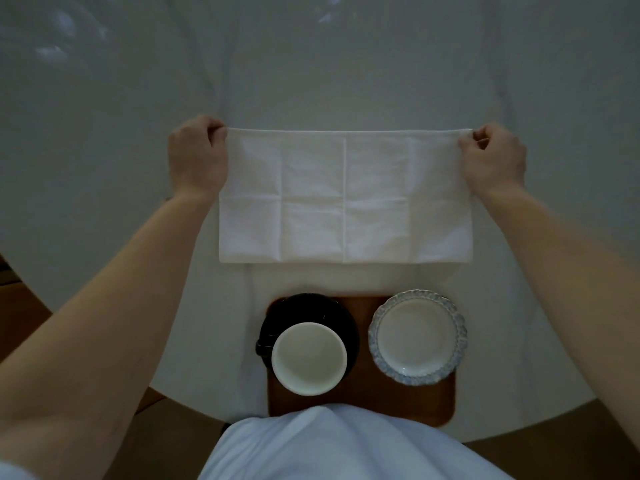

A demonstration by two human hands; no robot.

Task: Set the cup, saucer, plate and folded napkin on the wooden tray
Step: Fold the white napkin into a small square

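My left hand (197,155) pinches the far left corner of the napkin (346,197); my right hand (493,157) pinches the far right corner. On both hands the fingers are curled shut on the cloth, and the fingertips are hidden behind the knuckles. The napkin is stretched flat between them at 12 o'clock from the wooden tray (363,386), well apart from it, showing a grid of creases. It appears to be folded in half, though the dim light does not let me count layers.

On the tray, the cup (309,358) stands at 9 o'clock on the dark saucer (311,308). The cup covers the near half of the saucer, and a dark handle shows at the cup's left side. The plate (417,337), with a scalloped blue rim, sits at 3 o'clock, its right edge overhanging the tray.

The tray's near edge is hidden behind my shirt (346,445). The white tablecloth (104,133) covers the table; its far side fades into shadow.
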